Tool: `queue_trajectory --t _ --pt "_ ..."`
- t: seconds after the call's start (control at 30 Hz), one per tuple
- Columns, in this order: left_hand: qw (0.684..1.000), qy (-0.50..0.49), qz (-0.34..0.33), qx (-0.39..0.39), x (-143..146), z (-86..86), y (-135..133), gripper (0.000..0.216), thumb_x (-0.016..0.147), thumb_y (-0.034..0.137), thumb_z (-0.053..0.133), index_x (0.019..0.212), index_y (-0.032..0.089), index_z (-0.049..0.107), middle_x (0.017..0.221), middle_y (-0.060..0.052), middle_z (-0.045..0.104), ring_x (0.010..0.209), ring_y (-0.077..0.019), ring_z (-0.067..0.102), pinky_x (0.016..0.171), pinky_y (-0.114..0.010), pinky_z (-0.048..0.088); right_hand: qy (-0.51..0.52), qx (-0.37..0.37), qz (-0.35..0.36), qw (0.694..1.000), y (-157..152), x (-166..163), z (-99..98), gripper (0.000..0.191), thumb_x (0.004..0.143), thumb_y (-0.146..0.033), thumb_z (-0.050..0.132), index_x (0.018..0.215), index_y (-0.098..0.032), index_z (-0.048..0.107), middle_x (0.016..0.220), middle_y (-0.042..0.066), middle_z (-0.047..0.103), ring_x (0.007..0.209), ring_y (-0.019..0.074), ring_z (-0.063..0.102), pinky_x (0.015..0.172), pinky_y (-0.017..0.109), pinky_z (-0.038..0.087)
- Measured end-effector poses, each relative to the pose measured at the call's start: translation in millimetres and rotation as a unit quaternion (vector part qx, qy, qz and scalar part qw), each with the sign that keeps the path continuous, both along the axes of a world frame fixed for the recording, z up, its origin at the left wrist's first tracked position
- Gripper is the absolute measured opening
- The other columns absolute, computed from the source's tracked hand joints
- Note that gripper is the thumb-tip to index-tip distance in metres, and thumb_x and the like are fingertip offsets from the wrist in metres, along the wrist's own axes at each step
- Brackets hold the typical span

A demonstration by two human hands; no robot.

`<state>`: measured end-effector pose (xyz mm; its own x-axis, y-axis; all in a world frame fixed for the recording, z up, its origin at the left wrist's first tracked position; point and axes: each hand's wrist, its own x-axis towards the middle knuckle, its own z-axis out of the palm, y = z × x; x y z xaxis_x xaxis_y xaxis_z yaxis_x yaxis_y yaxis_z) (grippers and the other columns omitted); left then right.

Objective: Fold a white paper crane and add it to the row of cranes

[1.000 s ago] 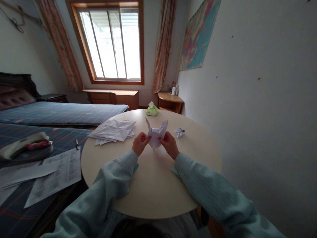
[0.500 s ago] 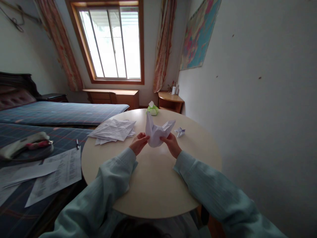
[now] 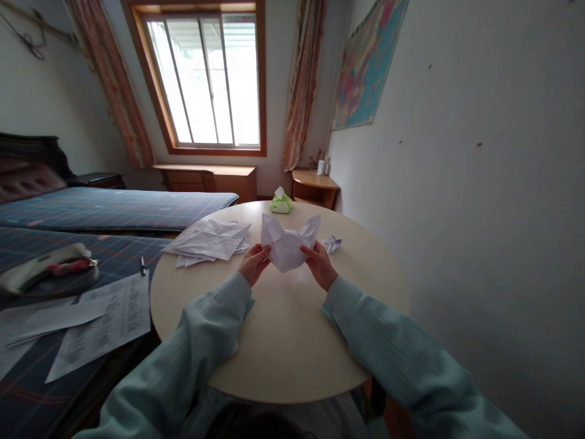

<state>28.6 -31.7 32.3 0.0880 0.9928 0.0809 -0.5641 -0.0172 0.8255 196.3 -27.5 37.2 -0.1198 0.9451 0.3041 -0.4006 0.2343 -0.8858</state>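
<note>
A creased white folded paper (image 3: 287,245) with two pointed flaps sticking up is held above the round beige table (image 3: 283,341). My left hand (image 3: 254,263) pinches its lower left edge. On the other side, my right hand (image 3: 319,263) grips the right edge. Both hands are closed on the paper, a little above the tabletop.
A pile of creased white sheets (image 3: 211,240) lies at the table's left. A small folded paper piece (image 3: 331,243) sits just right of my hands, and a green tissue pack (image 3: 280,203) at the far edge. Beds with papers (image 3: 105,317) and a pen (image 3: 142,264) stand to the left; the wall is close on the right.
The folded paper has been pulled wider and turned between my hands; its flaps now spread apart to left and right. My hands have moved slightly apart.
</note>
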Motion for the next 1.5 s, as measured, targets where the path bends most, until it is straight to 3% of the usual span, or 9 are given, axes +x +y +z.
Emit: queue_trajectory --t 0.23,0.47,0.77,0.97,1.07,1.17,1.3,1.4,1.5 --pt "0.999 -0.032 -0.013 -0.001 -3 3.6 0 0.011 0.059 0.016 0.061 0.068 0.015 0.055 0.068 0.001 0.060 0.062 -0.0089 0.054 0.063 -0.023 0.043 0.028 -0.026 0.001 0.999 1 1 0.3 0.033 0.054 -0.029 0.067 0.083 -0.018 0.056 0.082 0.001 0.063 0.076 0.0153 0.057 0.070 0.028 0.045" --pt "0.998 0.001 -0.052 -0.022 -2 6.7 -2 0.022 0.064 0.031 0.058 0.079 0.015 0.057 0.076 -0.005 0.063 0.077 -0.0193 0.058 0.067 -0.031 0.045 0.009 -0.048 0.018 0.999 1 0 -1.2 0.029 0.056 -0.037 0.065 0.075 -0.016 0.058 0.073 0.002 0.064 0.070 0.0157 0.058 0.065 0.028 0.045" --pt "0.999 -0.040 0.006 -0.003 -5 9.3 -1 0.017 0.064 0.017 0.057 0.082 0.016 0.058 0.078 -0.001 0.064 0.067 -0.0110 0.058 0.061 -0.022 0.046 0.042 -0.035 0.005 0.999 5 5 -1.0 0.023 0.060 -0.031 0.063 0.079 -0.019 0.059 0.079 0.000 0.064 0.074 0.0130 0.057 0.072 0.028 0.045" --pt "0.999 -0.038 0.012 0.003 -3 10.6 -3 0.023 0.063 0.016 0.056 0.086 0.015 0.057 0.079 -0.002 0.064 0.069 -0.0122 0.058 0.063 -0.023 0.046 0.057 -0.032 0.006 0.998 4 5 1.7 0.020 0.060 -0.029 0.062 0.078 -0.020 0.059 0.080 -0.001 0.064 0.073 0.0114 0.057 0.073 0.027 0.045" --pt "0.999 -0.036 -0.019 -0.007 -6 10.8 -3 0.023 0.062 0.015 0.056 0.085 0.015 0.058 0.079 -0.002 0.064 0.072 -0.0141 0.058 0.066 -0.026 0.046 0.051 -0.021 0.012 0.998 3 6 3.2 0.019 0.060 -0.026 0.062 0.078 -0.020 0.059 0.080 -0.001 0.063 0.072 0.0117 0.057 0.072 0.027 0.046" --pt "0.995 -0.039 -0.083 -0.028 -12 12.6 -5 0.025 0.066 0.027 0.055 0.087 0.015 0.057 0.085 -0.005 0.064 0.082 -0.0196 0.058 0.073 -0.032 0.045 0.031 0.002 0.026 0.999 2 9 5.0 0.025 0.058 -0.022 0.062 0.082 -0.021 0.058 0.082 -0.001 0.063 0.073 0.0136 0.057 0.072 0.029 0.046" --pt "0.980 -0.084 -0.178 -0.038 -18 15.5 -7 0.053 0.069 0.055 0.042 0.099 0.012 0.053 0.094 -0.010 0.061 0.098 -0.0256 0.051 0.085 -0.041 0.037 0.005 0.039 0.027 0.999 2 11 6.2 0.034 0.053 -0.019 0.065 0.086 -0.020 0.056 0.082 0.000 0.063 0.075 0.0153 0.057 0.075 0.031 0.044" --pt "0.966 -0.122 -0.225 -0.031 -22 16.8 -6 0.067 0.069 0.063 0.033 0.105 0.008 0.049 0.099 -0.013 0.059 0.103 -0.0261 0.047 0.092 -0.042 0.030 -0.033 0.078 0.005 0.996 5 14 5.0 0.035 0.051 -0.019 0.067 0.084 -0.020 0.055 0.081 -0.001 0.062 0.077 0.0156 0.056 0.076 0.032 0.042" --pt "0.960 -0.118 -0.254 -0.009 -24 17.1 -4 0.078 0.066 0.068 0.029 0.109 0.005 0.047 0.103 -0.016 0.057 0.106 -0.0274 0.045 0.094 -0.042 0.026 -0.120 0.146 -0.046 0.981 7 18 4.5 0.023 0.053 -0.020 0.067 0.071 -0.019 0.052 0.082 0.000 0.060 0.080 0.0157 0.054 0.078 0.034 0.040"
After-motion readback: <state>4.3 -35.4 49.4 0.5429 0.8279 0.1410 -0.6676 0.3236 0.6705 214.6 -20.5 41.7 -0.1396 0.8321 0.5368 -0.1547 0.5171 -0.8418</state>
